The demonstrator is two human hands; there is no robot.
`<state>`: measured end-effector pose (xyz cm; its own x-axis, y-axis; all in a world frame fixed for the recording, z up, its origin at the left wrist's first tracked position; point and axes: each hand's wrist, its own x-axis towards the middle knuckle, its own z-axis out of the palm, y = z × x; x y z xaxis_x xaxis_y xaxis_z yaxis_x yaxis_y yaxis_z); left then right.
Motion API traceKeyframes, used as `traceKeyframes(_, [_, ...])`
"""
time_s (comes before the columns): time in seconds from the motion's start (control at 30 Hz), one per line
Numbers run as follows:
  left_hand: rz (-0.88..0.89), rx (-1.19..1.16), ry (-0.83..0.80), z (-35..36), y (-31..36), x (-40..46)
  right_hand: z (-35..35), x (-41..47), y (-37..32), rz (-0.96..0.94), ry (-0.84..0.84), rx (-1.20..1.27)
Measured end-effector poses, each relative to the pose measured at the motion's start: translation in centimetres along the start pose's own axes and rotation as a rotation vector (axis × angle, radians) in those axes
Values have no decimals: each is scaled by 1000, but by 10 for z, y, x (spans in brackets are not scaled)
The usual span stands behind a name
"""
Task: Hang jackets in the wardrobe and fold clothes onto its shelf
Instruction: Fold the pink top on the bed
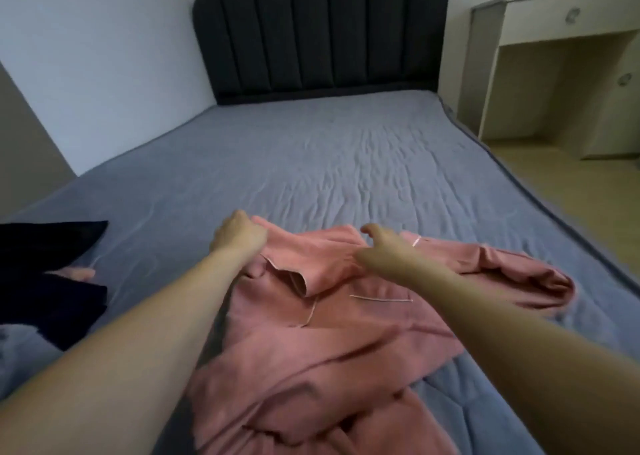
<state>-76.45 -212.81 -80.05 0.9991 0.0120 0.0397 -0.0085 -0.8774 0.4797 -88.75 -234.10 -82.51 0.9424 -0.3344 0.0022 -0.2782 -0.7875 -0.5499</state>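
A pink garment (311,344) with thin white trim lies spread and rumpled on the near part of the bed (346,164). My left hand (239,236) grips its far left edge with curled fingers. My right hand (384,250) pinches the cloth near the collar, with its index finger lifted. One pink sleeve (512,267) trails off to the right. A dark navy garment (45,264) lies bunched at the bed's left side, partly cut off by the frame.
The bed has a wrinkled grey-blue sheet and a dark padded headboard (322,32) against a white wall. Beige cabinets (561,67) with round knobs stand at the right, beyond a strip of wooden floor (571,191).
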Motion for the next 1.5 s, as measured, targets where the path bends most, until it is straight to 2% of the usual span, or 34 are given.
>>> traceKeyframes(0.03, [-70,-89,-44,2,-19,9,16,12,-18,-45,-46,-77])
traceKeyframes(0.1, [-96,-282,-195,9,-56,26,50,36,-53,-131,-159,-253])
traceKeyframes(0.2, [52,-439,-417,25,-76,30,62,52,-69,-152,-392,-417])
traceKeyframes(0.27, [125,-499,-432,31,-84,42,66,59,-75,-134,-506,-514])
traceKeyframes(0.3, [143,-538,-449,32,-84,48,65,62,-76,-154,-494,-556])
traceKeyframes(0.37, [213,-516,-486,34,-78,59,57,65,-75,-248,-322,-593])
traceKeyframes(0.43, [360,-92,-424,33,-68,66,38,62,-72,-263,-113,-504])
traceKeyframes(0.5, [517,194,-298,22,-55,59,15,57,-67,-182,74,-298])
traceKeyframes(0.57, [662,240,-264,1,-38,36,-10,47,-67,-53,218,-79])
traceKeyframes(0.63, [757,149,-314,-27,-21,5,-32,33,-71,14,316,55])
traceKeyframes(0.73, [663,-395,-590,-76,0,-50,-65,-1,-90,-45,444,110])
traceKeyframes(0.83, [638,-677,-750,-121,12,-96,-97,-34,-113,-157,527,76])
traceKeyframes(1.0, [607,-1245,-1012,-177,22,-132,-150,-81,-137,-243,720,88])
traceKeyframes(1.07, [600,-1304,-1138,-206,26,-135,-169,-94,-143,-216,806,94])
traceKeyframes(1.17, [573,-985,-1212,-252,33,-137,-190,-102,-155,-161,911,87])
traceKeyframes(1.23, [592,-818,-1224,-280,39,-136,-197,-98,-166,-180,959,72])
traceKeyframes(1.37, [657,-867,-1083,-315,57,-125,-202,-78,-187,-209,1027,42])
traceKeyframes(1.43, [630,-802,-909,-314,60,-115,-201,-61,-193,-201,1033,33])
traceKeyframes(1.5, [566,-610,-596,-299,61,-96,-194,-40,-191,-197,1027,13])
